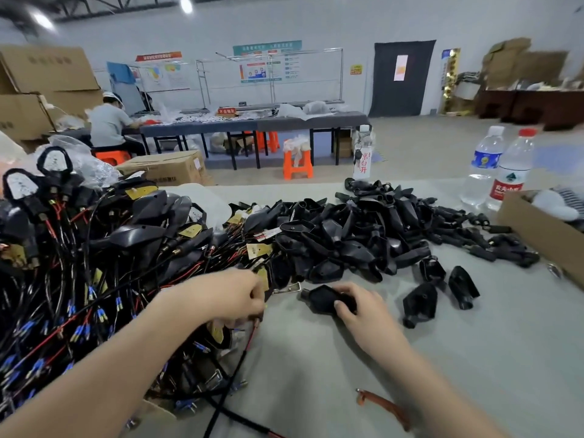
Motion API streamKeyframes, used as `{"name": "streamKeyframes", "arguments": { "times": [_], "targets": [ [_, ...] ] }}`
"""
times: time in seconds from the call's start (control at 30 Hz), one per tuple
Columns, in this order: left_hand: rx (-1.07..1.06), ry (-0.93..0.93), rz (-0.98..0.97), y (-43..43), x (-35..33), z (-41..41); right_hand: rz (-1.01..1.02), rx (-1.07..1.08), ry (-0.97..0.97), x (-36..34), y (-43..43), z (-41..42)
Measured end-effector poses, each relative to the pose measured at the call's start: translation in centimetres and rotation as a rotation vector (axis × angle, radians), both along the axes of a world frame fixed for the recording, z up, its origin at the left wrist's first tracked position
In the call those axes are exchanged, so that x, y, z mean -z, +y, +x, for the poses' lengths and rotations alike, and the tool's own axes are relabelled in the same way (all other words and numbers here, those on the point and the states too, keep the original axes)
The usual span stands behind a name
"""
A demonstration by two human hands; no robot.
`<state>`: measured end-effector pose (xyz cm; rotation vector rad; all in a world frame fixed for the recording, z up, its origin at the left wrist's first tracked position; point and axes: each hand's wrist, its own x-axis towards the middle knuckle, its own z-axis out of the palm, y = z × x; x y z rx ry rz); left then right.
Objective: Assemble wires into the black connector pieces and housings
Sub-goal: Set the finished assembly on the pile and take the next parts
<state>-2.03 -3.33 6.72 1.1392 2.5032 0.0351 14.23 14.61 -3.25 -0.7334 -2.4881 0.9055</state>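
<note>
Black plastic housing (320, 300), teardrop-shaped, lies on the grey-green worktop (474, 358) near its middle, with the right hand (358, 311) curled over its wider end and gripping it. Just to the left, the left hand (235, 295) has its fingers bunched, pinching the end of a thin red-and-black wire (249, 341) that trails toward the near edge. Two loose black housings (422, 303) sit just right of the held one. Behind the hands a heap of black housings (347, 235) spreads across the middle of the worktop, and a tangle of wired black pieces with blue-tipped leads (94, 279) fills the left side. At the far right corner stand two clear water bottles (486, 165) — beside them, an open cardboard box (543, 232) at the right edge.
</note>
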Motion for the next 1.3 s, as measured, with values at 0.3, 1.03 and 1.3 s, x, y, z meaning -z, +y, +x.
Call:
{"name": "streamKeyframes", "arguments": {
  "times": [0.3, 1.03, 1.3],
  "targets": [
    [-0.107, 0.505, 0.160, 3.1, 0.2, -6.5, -0.431, 0.102, 0.391, 0.4, 0.9, 1.3],
    [-0.357, 0.379, 0.185, 6.1, 0.0, -12.6, -0.569, 0.099, 0.458, 0.7, 1.8, 1.2],
    [-0.391, 0.275, 0.978, 6.3, -8.0, -10.1, -0.867, 0.156, 0.580, -0.8, 1.5, 1.5]
  ]
}}
